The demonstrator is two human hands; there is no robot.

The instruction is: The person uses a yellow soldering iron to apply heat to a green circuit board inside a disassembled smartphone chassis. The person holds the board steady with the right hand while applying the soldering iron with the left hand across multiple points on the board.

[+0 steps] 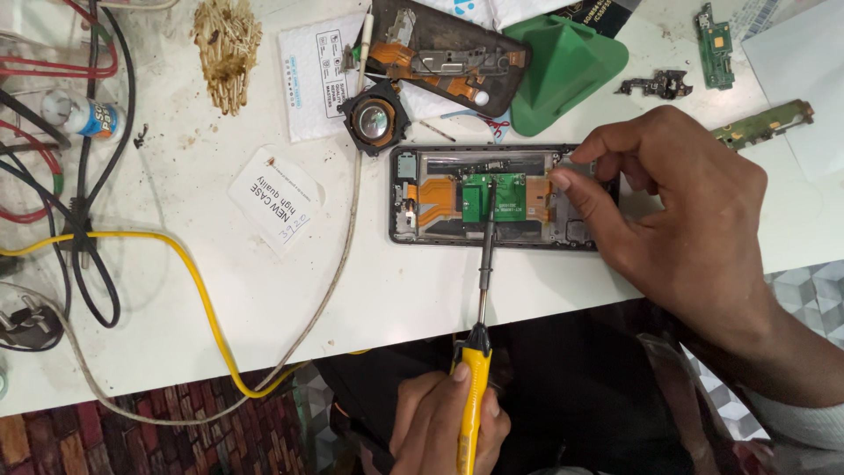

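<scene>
The opened phone (492,198) lies flat on the white worktop (264,290), near its front edge, with its back removed and its length running left to right. It is steadied only at its right end, where the right hand (694,229) is laid over the frame with thumb and forefinger pinched narrowly at the upper right corner; whether a small part is caught between them cannot be told. Should that pressure ease, the frame could be pushed sideways by the tool and slid toward the edge.

The yellow-handled screwdriver (479,343) is gripped by the left hand (444,422), the fingers closed tight round the handle. Its long shaft is leaned over the frame's near edge, and its tip is set at the small green circuit board (494,198). A slip of the tip could score the board or tear the orange flex ribbons (435,200) beside it, which lie unprotected.

Inside the dark frame, a grey metal midplate is seen, with the green board at the centre and orange ribbons to either side. Any screw freed here would be very small and easily lost among the cables (79,220) and loose parts.
</scene>
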